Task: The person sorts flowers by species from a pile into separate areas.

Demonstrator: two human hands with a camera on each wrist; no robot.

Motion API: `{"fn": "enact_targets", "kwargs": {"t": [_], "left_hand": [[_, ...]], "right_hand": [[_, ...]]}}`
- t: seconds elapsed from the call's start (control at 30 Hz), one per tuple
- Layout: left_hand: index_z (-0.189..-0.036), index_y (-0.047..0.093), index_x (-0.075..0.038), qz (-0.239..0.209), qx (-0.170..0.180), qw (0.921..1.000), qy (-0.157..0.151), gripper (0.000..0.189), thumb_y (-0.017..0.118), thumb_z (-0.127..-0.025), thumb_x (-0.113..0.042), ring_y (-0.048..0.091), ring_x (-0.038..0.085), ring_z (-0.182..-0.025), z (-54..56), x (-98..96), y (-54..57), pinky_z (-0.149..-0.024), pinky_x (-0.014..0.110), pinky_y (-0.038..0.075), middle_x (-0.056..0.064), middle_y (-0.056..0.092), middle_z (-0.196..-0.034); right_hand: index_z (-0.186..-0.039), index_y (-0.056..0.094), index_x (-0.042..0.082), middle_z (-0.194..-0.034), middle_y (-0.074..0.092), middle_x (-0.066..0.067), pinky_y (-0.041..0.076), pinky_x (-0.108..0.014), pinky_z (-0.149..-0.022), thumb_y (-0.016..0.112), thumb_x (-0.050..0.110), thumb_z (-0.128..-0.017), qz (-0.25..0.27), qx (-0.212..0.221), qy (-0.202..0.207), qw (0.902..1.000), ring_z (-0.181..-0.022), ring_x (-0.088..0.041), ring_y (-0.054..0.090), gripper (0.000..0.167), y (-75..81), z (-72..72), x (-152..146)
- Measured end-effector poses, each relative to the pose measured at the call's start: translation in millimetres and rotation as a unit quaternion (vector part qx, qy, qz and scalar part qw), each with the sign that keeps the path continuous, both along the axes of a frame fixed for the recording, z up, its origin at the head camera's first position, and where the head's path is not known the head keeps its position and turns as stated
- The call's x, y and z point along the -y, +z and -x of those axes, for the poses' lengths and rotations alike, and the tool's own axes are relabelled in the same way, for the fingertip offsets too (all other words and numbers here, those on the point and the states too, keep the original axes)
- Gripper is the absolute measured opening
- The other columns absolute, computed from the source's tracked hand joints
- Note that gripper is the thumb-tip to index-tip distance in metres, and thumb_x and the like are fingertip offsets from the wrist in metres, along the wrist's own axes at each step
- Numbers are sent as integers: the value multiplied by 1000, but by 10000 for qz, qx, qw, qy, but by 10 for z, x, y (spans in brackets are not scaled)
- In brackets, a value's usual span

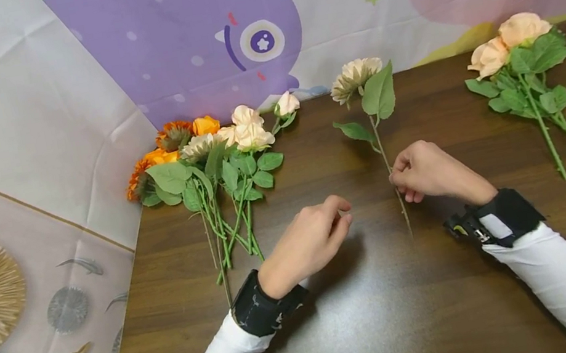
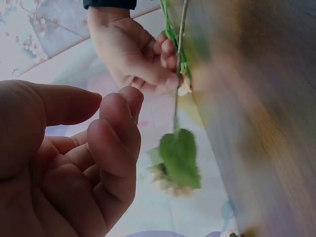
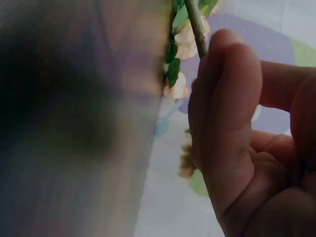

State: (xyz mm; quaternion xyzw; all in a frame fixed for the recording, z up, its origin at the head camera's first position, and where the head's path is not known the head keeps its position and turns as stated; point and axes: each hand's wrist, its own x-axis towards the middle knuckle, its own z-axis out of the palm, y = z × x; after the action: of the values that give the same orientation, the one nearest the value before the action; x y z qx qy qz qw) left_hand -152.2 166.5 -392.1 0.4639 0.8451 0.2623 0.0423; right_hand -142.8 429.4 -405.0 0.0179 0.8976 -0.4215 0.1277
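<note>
My right hand (image 1: 431, 171) pinches the thin brown stem of a cream flower (image 1: 361, 77) between thumb and fingers. That flower stands roughly upright above the wooden table, its head up and its green leaves partway along the stem. In the left wrist view, the same flower (image 2: 173, 180) and the right hand (image 2: 133, 54) on its stem show. Nearby to the left, my left hand (image 1: 309, 238) hangs over the table with loosely bent fingers and holds nothing. In the right wrist view, the fingers (image 3: 227, 98) hide the spot where they grip the stem (image 3: 195, 24).
A bunch of orange, cream and pale peach flowers (image 1: 250, 135) lies at the table's back left, stems toward the left wrist. Several peach roses (image 1: 523, 30) lie at the right. A printed cloth (image 1: 323, 13) hangs behind the wooden table (image 1: 353, 327).
</note>
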Motion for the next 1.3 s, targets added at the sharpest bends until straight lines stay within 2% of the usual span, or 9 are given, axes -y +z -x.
{"fn": "enact_targets", "kwargs": {"t": [0.2, 0.63, 0.9, 1.17, 1.3], "left_hand": [[-114, 62, -1, 40, 44, 10000, -30, 19, 53, -101, -13, 57, 7, -65, 4, 1, -2, -60, 22, 47, 2, 68, -83], [-113, 63, -1, 80, -42, 9999, 81, 19, 54, -101, -12, 59, 8, -66, 41, 28, 25, -61, 24, 50, 4, 70, -86], [-106, 66, -4, 42, -340, 9982, 492, 15, 56, -99, -12, 68, 15, -74, 73, 46, 21, -66, 32, 56, 7, 73, -90], [-102, 67, -5, 61, -387, 9965, 743, 13, 57, -99, -13, 67, 14, -68, 108, 80, 20, -63, 34, 55, 6, 72, -85], [-101, 67, -4, 45, -406, 9913, 1248, 13, 57, -98, -12, 63, 14, -63, 200, 208, 87, -59, 32, 54, 6, 71, -81]], "right_hand": [[-77, 68, -3, -62, 64, -4, 56, -30, -53, 54, 7, -94, -53, 306, 206, 9993, -54, -14, 65, 24, -68, 14, -46], [-75, 69, -2, -61, 64, -4, 56, -31, -52, 54, 8, -95, -196, 349, 81, 9992, -52, -14, 64, 27, -186, 46, -106], [-70, 66, 0, -58, 63, -4, 56, -32, -51, 53, 12, -96, -283, 387, 118, 9988, -51, -15, 64, 31, -186, 57, -105], [-71, 65, 0, -58, 63, -5, 56, -33, -52, 52, 17, -99, -285, 449, 103, 9985, -52, -16, 63, 35, -165, 58, -112], [-72, 66, 0, -59, 63, -6, 56, -34, -53, 52, 20, -100, -410, 444, 120, 9981, -51, -16, 64, 37, -125, 57, -125]]}}
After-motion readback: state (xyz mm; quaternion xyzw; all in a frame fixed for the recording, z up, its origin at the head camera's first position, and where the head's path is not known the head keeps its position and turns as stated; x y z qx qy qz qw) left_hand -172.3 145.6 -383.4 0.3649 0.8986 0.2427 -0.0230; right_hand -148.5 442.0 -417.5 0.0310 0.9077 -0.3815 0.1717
